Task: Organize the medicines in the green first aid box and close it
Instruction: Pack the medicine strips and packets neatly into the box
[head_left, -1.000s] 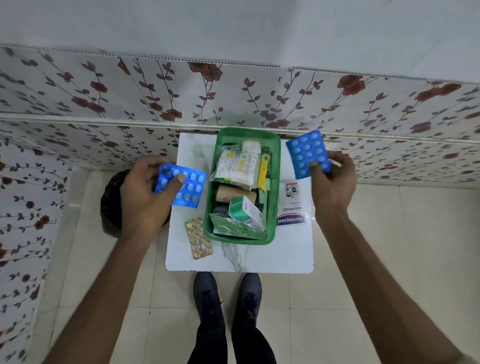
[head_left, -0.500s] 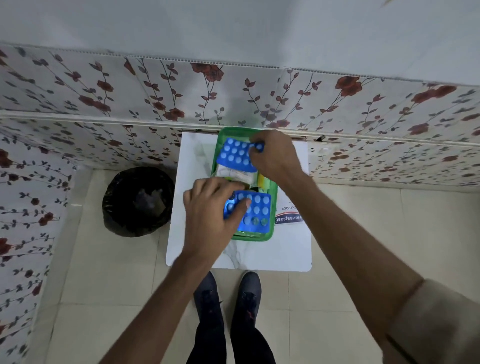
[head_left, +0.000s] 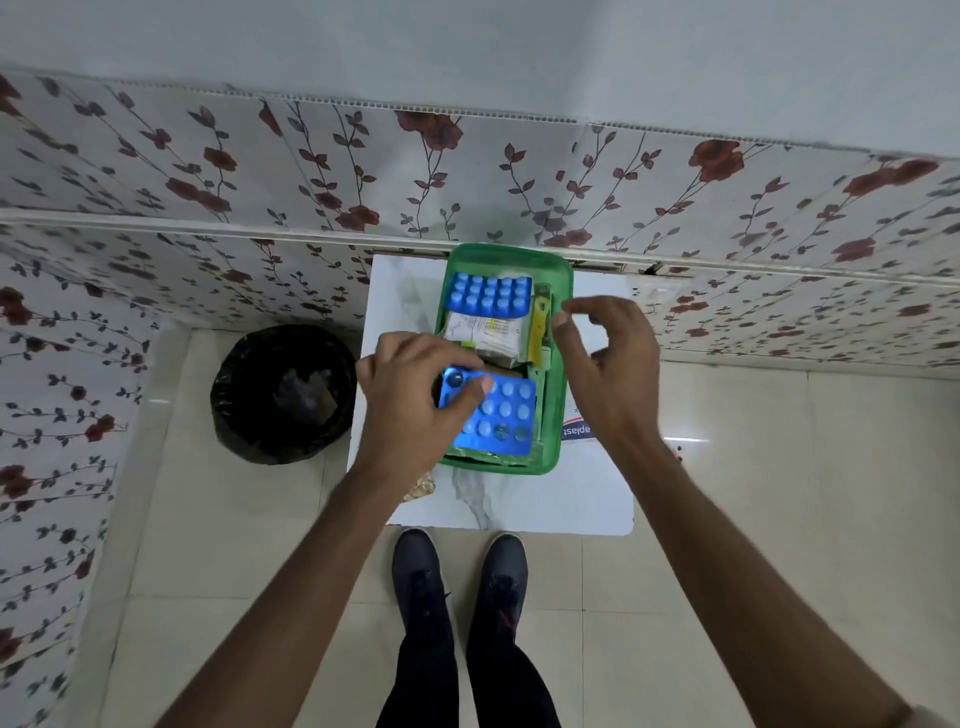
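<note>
The green first aid box stands open on a small white table, packed with medicine packets. One blue blister pack lies at the far end of the box, free of any hand. A second blue blister pack lies at the near end, and my left hand rests on its left part with the thumb pressed on it. My right hand hovers over the box's right rim with its fingers spread and nothing in them. A white leaflet packet and a yellow tube show between the two packs.
A black-lined waste bin stands on the floor left of the table. A Hansaplast box lies right of the green box, mostly under my right arm. A tan pill strip peeks out beside my left wrist. The floral wall sits right behind the table.
My right hand let go of its blue blister pack at the far end of the box and drew back to the right. My left hand still presses the other pack at the near end.
</note>
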